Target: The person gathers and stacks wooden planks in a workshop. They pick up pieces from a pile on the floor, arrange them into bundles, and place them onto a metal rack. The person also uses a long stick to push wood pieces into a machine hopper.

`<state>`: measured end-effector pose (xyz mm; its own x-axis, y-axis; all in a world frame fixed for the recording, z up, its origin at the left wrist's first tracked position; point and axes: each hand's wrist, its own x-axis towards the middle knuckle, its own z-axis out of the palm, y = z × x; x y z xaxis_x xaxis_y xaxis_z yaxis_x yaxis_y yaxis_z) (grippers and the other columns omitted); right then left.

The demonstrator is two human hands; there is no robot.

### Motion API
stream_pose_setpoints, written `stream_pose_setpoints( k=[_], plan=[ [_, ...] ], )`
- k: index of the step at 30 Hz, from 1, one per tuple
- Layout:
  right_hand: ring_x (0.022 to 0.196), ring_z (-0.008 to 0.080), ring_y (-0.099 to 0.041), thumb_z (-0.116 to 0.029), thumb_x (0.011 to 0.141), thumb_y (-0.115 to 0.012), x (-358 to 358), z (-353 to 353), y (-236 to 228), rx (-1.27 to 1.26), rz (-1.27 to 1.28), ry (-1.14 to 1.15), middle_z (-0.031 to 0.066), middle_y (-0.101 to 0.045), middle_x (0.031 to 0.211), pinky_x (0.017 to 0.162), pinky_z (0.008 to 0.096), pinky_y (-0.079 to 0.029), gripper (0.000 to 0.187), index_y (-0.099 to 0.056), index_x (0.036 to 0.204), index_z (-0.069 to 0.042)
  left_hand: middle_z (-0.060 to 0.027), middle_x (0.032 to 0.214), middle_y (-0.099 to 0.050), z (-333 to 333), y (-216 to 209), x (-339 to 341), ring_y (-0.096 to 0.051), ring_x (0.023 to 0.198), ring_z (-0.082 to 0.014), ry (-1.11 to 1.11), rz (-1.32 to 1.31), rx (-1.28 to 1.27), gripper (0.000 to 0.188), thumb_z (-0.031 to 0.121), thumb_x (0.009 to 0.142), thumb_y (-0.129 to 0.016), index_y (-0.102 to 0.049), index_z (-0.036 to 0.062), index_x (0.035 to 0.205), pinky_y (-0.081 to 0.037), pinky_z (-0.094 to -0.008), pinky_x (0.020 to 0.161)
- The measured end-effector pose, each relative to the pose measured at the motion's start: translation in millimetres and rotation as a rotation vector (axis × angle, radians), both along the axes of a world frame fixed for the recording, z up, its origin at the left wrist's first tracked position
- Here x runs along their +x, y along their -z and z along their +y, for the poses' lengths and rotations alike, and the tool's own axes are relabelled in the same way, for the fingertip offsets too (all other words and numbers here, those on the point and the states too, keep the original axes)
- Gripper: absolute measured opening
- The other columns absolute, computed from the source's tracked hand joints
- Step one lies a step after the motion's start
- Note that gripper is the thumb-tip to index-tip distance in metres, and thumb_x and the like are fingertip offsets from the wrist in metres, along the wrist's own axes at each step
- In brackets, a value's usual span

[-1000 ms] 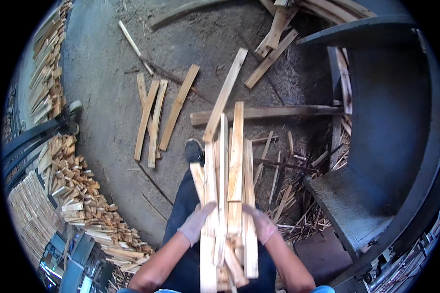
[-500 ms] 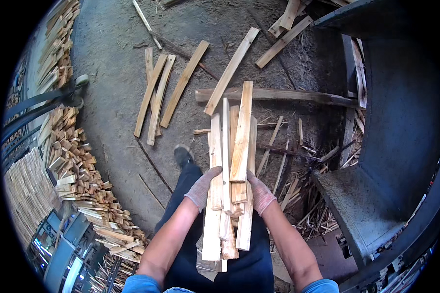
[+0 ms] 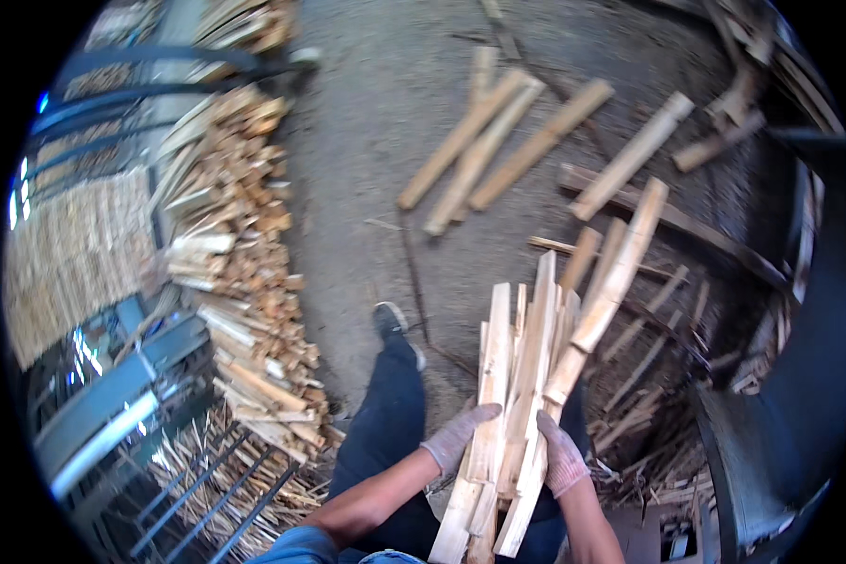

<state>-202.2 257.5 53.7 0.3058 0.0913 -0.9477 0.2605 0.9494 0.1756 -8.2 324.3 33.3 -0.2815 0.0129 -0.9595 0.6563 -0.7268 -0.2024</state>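
Muted light, bright glints [image 3: 24,199] at left, motion blur, fisheye bending, black corners

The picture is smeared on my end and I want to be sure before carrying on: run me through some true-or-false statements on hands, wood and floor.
1. The left hand and right hand hold a bundle of wood strips from opposite sides. True.
2. Both hands are ungloved. False: each wears a light-coloured glove.
3. A pile of cut wood lies to the person's left. True.
4. The bundle lies flat on the ground. False: the hands hold it up.
5. Loose boards lie on the floor ahead. True.
6. No shoe shows. False: a dark shoe shows left of the bundle.
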Motion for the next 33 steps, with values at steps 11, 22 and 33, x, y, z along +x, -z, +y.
stream_pose_setpoints(
  k=[11,22,33],
  plan=[
    [0.103,0.023,-0.069,-0.034,0.094,-0.07,214,14,-47,-0.119,-0.158,-0.511,0.0161,-0.067,0.12,0.091,0.038,-0.057,0.064,-0.051,0.137,0.008,-0.0161,0.146,-0.048,96,-80,171,-0.051,0.131,-0.0243,-0.287,-0.435,-0.302,0.091,0.037,0.088,-0.072,-0.024,0.0035,0.158,-0.044,-0.0387,0.11],
    [0.122,0.0285,-0.059,-0.05,0.063,-0.096,437,-2,-103,-0.501,-0.617,-1.015,0.0223,-0.059,0.132,0.107,0.0396,-0.048,0.124,-0.031,0.15,0.008,-0.0161,0.112,-0.071,167,-127,281,-0.072,0.094,-0.026,-0.888,-0.762,-0.419,0.069,0.012,0.069,-0.081,-0.056,-0.0051,0.132,-0.062,-0.0387,0.085],
    [0.118,0.048,-0.06,-0.052,0.083,-0.076,752,73,-65,-1.33,-0.576,-1.519,0.0398,-0.056,0.13,0.103,0.0416,-0.05,0.097,-0.038,0.145,0.012,-0.0159,0.141,-0.052,252,-45,590,-0.056,0.126,-0.0258,-0.757,-1.178,-0.227,0.063,0.044,0.106,-0.045,-0.034,0.0017,0.152,-0.048,-0.036,0.105]
  ],
)
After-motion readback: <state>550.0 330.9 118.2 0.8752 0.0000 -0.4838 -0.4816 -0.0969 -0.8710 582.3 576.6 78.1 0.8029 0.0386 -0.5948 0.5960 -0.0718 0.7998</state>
